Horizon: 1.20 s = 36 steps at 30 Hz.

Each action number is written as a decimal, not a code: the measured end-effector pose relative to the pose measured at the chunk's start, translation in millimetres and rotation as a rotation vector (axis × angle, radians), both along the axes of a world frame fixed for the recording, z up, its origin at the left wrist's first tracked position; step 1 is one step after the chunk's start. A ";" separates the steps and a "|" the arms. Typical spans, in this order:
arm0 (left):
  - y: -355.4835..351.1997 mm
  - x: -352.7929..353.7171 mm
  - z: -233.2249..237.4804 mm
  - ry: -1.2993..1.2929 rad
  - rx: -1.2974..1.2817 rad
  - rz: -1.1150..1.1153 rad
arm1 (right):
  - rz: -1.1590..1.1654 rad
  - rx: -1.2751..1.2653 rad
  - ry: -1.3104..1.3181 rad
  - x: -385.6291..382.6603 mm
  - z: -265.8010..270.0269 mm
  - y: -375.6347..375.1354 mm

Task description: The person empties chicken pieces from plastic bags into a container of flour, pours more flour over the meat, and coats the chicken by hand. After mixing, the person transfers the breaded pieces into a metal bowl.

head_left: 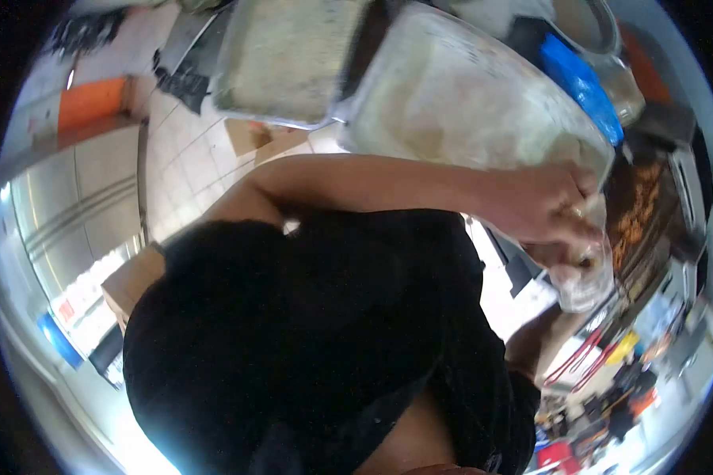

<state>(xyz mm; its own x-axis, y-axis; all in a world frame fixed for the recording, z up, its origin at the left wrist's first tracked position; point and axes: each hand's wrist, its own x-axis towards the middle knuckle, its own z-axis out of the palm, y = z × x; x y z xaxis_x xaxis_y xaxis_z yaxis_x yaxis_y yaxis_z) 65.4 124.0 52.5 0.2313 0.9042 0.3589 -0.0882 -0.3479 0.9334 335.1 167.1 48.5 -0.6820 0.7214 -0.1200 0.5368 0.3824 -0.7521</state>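
Note:
My left arm reaches across the upper part of the head view, and my left hand (550, 206) is closed with its fingers curled against thin clear plastic (590, 293). Just below it, my right hand (566, 273) is closed too, with crinkled plastic around its fingers. The two hands meet in front of my black shirt. Whether the plastic is a bag or a glove I cannot tell. Beside my left hand lies a large tray (467, 87) coated with pale, floury stuff. Past the hands is a dark pan holding orange-brown food pieces (638, 210).
Another pale tray (289, 63) stands next to the floury one. A blue plastic bag (582, 87) lies by the tray's far edge, near a metal pot (594, 24). Red-handled tools (582, 360) are near my right forearm. A cardboard box (135, 281) stands behind me.

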 end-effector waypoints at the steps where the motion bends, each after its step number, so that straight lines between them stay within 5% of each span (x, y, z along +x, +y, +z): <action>1: 2.2 1.2 -3.3 0.070 0.123 -0.020 | -0.020 0.072 -0.048 4.5 6.9 -5.3; 19: -62.2 -48.4 28.6 0.193 0.605 -0.186 | -0.078 0.618 -0.336 51.6 39.3 -32.6; 21: -44.4 -46.4 28.9 0.192 0.807 -0.147 | -0.035 0.664 -0.392 55.9 41.0 -36.5; 24: -39.5 -58.5 49.3 0.329 0.495 -0.081 | 0.188 0.751 -0.573 55.0 41.1 -30.9; 26: -41.4 -60.6 75.4 0.347 0.516 0.114 | -0.173 0.569 0.011 96.0 1.6 -27.7; 27: -39.4 -59.0 91.6 0.355 0.543 0.164 | -0.165 0.765 -0.240 63.8 17.5 -30.8; 28: -42.5 -80.5 130.3 0.502 0.305 -0.233 | -0.186 0.755 -0.277 45.2 25.4 -33.1; 29: -48.1 -90.1 142.2 0.518 0.292 -0.362 | -0.203 0.717 -0.268 38.7 30.0 -34.8; 36: -80.2 -75.3 169.5 0.293 0.416 -0.433 | -0.278 0.578 -0.197 3.8 24.2 -35.1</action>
